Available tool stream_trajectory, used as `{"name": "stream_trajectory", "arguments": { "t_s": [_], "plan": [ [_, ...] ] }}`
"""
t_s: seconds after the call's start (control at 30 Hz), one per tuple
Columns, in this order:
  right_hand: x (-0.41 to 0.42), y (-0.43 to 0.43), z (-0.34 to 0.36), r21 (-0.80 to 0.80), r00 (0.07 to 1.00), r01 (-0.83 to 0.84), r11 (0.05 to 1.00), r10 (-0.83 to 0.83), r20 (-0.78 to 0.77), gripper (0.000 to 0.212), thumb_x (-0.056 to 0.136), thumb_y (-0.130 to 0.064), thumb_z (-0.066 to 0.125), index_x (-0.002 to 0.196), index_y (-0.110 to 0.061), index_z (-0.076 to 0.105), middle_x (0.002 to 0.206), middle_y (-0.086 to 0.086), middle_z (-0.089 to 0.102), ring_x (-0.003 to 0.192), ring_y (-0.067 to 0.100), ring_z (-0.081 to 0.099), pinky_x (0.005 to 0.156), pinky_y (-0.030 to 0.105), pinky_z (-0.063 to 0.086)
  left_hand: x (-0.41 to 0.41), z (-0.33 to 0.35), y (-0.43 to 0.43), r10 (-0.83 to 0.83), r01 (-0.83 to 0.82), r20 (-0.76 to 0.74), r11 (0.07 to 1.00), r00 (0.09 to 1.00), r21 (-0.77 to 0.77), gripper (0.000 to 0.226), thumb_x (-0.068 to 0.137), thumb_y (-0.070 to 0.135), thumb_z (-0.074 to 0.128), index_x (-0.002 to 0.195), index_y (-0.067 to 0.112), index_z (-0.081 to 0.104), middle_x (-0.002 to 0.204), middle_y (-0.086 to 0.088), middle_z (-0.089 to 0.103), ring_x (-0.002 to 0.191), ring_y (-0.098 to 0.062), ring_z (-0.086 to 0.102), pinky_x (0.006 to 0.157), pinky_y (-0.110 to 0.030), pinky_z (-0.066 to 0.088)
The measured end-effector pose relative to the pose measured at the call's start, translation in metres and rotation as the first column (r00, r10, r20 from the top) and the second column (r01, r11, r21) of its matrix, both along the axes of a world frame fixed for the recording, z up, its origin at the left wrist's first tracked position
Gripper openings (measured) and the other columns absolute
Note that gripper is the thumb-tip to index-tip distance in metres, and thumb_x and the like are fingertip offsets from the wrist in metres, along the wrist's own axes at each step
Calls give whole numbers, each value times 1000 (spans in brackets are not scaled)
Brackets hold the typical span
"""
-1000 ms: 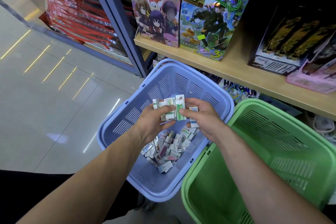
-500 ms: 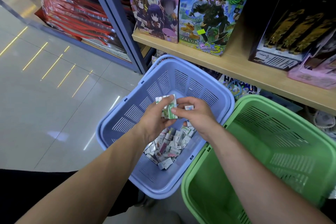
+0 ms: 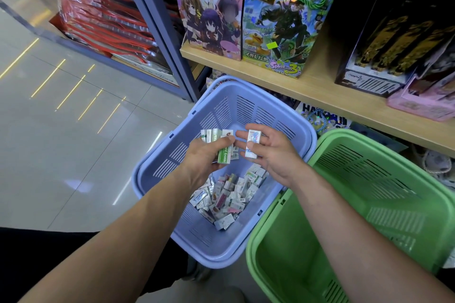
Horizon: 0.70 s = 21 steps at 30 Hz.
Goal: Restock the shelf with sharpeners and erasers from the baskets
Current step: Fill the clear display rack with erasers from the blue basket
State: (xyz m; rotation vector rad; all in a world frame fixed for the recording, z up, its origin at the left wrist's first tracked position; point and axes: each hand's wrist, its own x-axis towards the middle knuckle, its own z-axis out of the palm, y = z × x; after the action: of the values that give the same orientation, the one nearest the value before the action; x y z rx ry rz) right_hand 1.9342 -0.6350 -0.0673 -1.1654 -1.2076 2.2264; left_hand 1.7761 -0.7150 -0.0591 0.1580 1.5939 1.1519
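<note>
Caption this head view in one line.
Above the blue basket of loose erasers, the left hand grips a bundle of eraser boxes; a single box rests on the right hand.

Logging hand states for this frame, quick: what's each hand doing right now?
Left hand: closed around a bunch of erasers.
Right hand: open, one eraser lying on its fingers.

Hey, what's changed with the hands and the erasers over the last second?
The hands have drawn apart. The left hand now grips the bundle of erasers alone, while the right hand has moved off to the right with a single white eraser lying on its fingers. Both still hover over the blue basket; the pile inside it and the green basket are unchanged.
</note>
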Motion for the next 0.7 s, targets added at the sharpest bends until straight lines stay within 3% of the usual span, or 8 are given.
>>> {"name": "stream_trajectory", "arguments": {
  "t_s": [0.07,0.17,0.23,0.33,0.43,0.57,0.6,0.7],
  "plan": [
    [3,1,11,45,1000,-11,999,10,26,26,102,-2,54,125,-12,60,118,0,74,108,17,71,81,30,58,1,5,1,-27,27,-26,1000,999,7,18,85,16,80,100,9,73,80,-3,75,71,-18,72,60,-29,55],
    [9,2,28,198,992,-44,979,20,124,19,103,-17,57,114,-26,69,111,-8,76,94,6,65,73,25,45,4,20,2,-56,58,-44,998,997,35,24,84,14,81,105,5,72,90,-10,77,80,-26,75,64,-32,57],
    [15,6,46,229,991,0,973,-31,132,19,100,-20,61,108,-31,75,109,-3,75,88,12,58,67,26,42,8,36,4,-102,106,-83,993,991,54,24,85,14,81,106,6,70,89,-9,77,77,-26,76,60,-31,58],
    [26,15,83,244,994,51,968,-73,83,20,96,-12,66,103,-27,77,101,6,69,85,22,62,67,30,55,16,65,11,-170,186,-153,977,974,100,30,85,19,82,110,7,70,93,-8,77,81,-27,76,70,-41,61],
    [44,25,125,332,993,74,940,-101,65,13,92,-7,71,96,-18,75,89,6,70,73,18,64,64,28,56,24,96,18,-217,246,-193,959,957,141,37,84,26,82,114,9,68,98,-9,75,84,-24,76,65,-35,56],
    [80,30,173,445,985,119,888,-162,61,17,88,-6,75,93,-22,74,80,4,69,64,17,63,58,29,52,43,141,23,-222,273,-236,939,946,209,106,65,46,95,146,1,42,131,-21,63,100,-30,74,58,-29,57],
    [90,30,183,459,983,137,878,-178,47,21,88,-3,74,90,-24,75,82,7,70,66,19,66,60,29,54,48,152,25,-229,289,-258,930,939,228,108,60,49,96,144,3,46,136,-21,60,105,-32,72,59,-31,58],
    [118,25,216,476,975,192,858,-223,8,23,90,5,68,91,-18,74,97,21,70,73,26,74,64,26,59,64,185,34,-234,340,-353,899,906,277,63,71,41,92,118,8,64,112,-14,73,98,-32,73,73,-49,63]
  ]
}}
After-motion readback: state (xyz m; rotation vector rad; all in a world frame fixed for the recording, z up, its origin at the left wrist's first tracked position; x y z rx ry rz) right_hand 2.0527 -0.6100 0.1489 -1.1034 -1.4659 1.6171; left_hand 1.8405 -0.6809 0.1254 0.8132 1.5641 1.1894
